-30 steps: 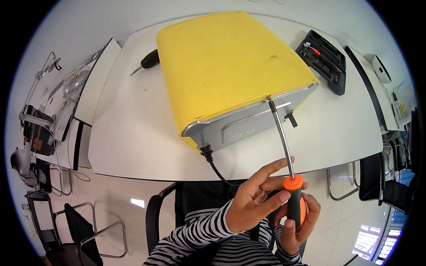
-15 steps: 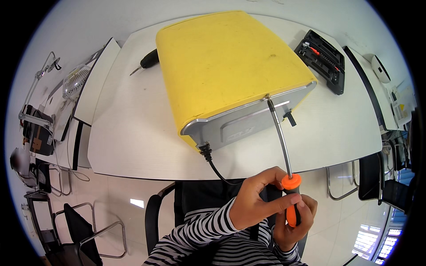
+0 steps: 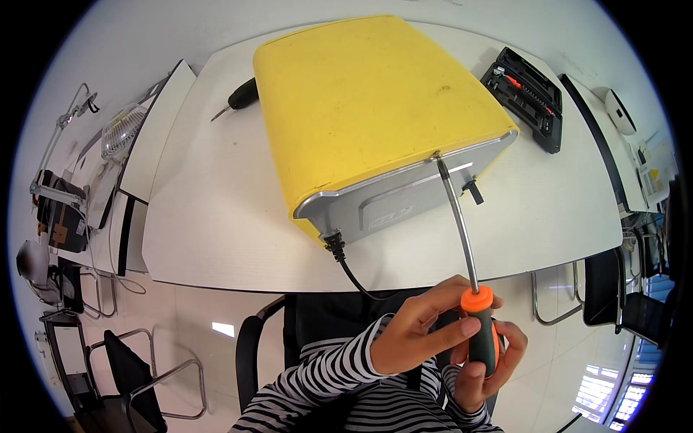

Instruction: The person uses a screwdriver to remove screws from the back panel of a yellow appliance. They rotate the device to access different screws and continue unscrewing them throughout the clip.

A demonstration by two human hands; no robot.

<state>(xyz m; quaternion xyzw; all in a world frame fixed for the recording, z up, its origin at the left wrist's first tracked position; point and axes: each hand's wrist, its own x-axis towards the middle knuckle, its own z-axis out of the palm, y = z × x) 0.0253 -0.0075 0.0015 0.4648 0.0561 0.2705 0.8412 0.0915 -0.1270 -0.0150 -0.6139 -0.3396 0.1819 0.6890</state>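
Both of my hands are closed round one screwdriver (image 3: 481, 332) with an orange and dark green handle. My left hand (image 3: 419, 328) pinches the handle near its orange collar, thumb on top. Lower on the grip, my right hand (image 3: 498, 361) curls its fingers about the handle's right side. The long metal shaft runs up to the top rim of the grey panel, and its tip meets a small screw spot (image 3: 437, 155). That grey panel (image 3: 393, 198) is the near face of a large yellow boxy appliance (image 3: 375, 101). A black power cord (image 3: 345, 268) is plugged into the panel's lower left.
A black power screwdriver (image 3: 242, 97) lies left of the appliance on the white table (image 3: 209, 209). An open black tool case (image 3: 523, 97) with bits sits at the right. A small black knob or lever (image 3: 473, 192) sticks out from the panel. Chairs (image 3: 137, 382) stand around.
The screwdriver handle has turned, now showing more green where orange was. My right hand's fingers have shifted and loosened round the handle. The left hand keeps nearly the same place.
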